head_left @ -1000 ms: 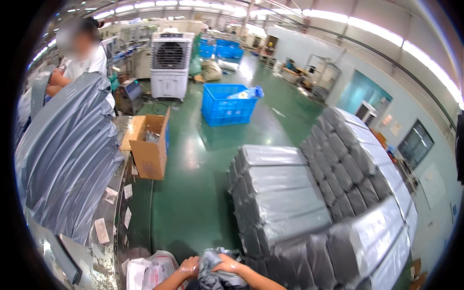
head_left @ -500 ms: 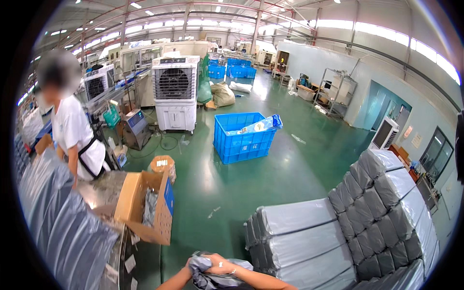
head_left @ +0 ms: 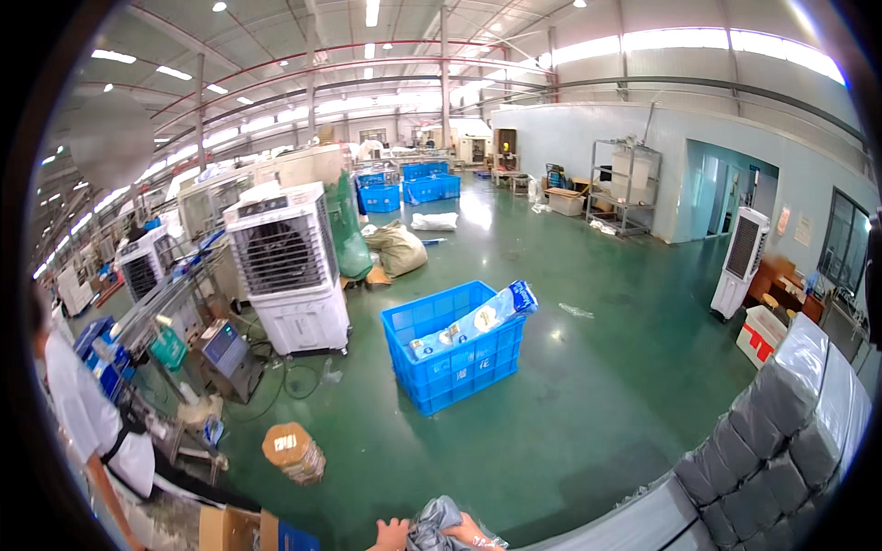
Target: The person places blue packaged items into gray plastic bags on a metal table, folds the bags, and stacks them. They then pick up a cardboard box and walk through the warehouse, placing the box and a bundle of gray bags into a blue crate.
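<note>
A crumpled grey plastic bag (head_left: pixel 434 525) sits at the lower edge, between my hands. My right hand (head_left: pixel 468 532) grips its right side, the fingers partly covered by the folds. Against the bag's left side is my left hand (head_left: pixel 391 534), its fingers apart and not visibly closed on the plastic. The lower parts of both hands and of the bag are cut off by the picture's edge. Ahead on the floor stands a blue plastic crate (head_left: pixel 459 374), with a clear, blue-ended plastic package (head_left: pixel 482 317) leaning out of it.
Grey wrapped bundles (head_left: pixel 763 468) are stacked at the right. A cardboard box (head_left: pixel 230 530) and a brown taped bundle (head_left: pixel 294 452) lie to the left. A white air cooler (head_left: pixel 287 266) stands beyond them. Another person (head_left: pixel 87 409) works at the far left.
The view has tilted upward and come closer to the blue crate. My hands and the grey bag sit lower in the picture. My left hand's fingers now show apart beside the bag.
</note>
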### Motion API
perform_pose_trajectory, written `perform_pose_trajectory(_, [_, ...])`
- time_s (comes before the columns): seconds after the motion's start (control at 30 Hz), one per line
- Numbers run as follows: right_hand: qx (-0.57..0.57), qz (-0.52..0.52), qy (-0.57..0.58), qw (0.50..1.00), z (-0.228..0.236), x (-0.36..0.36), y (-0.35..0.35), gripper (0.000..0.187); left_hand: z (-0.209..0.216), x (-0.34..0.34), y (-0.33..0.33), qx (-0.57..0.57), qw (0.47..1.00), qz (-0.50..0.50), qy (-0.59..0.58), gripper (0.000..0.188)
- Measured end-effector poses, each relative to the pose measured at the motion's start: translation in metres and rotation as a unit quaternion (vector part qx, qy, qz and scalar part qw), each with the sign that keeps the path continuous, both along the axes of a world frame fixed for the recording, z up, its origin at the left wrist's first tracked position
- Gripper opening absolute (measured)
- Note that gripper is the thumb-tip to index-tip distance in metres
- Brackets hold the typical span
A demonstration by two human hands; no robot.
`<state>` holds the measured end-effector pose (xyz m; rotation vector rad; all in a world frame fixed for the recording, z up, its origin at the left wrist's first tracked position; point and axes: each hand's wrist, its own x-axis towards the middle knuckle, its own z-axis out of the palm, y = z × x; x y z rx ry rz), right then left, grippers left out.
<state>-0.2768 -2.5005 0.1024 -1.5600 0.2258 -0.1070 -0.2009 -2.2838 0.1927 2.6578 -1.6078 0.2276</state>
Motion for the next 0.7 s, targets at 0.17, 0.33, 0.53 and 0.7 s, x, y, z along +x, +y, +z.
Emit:
perform_pose_trajectory(0.17, [0.108, -0.113, -0.056, 0.986, 0.051, 0.164, -0.105, 0.032, -0.073, 0.152, 0.029, 0.07, 0.911, 0.172, 0.368, 0.04])
perform_pose_trajectory(0.33, [0.094, -0.351, -0.079, 0.928, 0.024, 0.28, -0.358, 0.02, -0.166, 0.302, 0.054, 0.191, 0.826, 0.317, 0.425, 0.034])
perform_pose_trajectory(0.53, [-0.212, -0.447, 0.265, 0.828, 0.05, 0.321, -0.516, 0.037, -0.205, 0.506, -0.085, 0.262, 0.805, 0.338, 0.411, 0.032])
perform_pose_trajectory(0.7, [-0.237, -0.444, 0.397, 0.768, 0.021, 0.327, -0.581, 0.037, -0.202, 0.686, -0.444, 0.135, 0.895, 0.153, 0.397, 0.042])
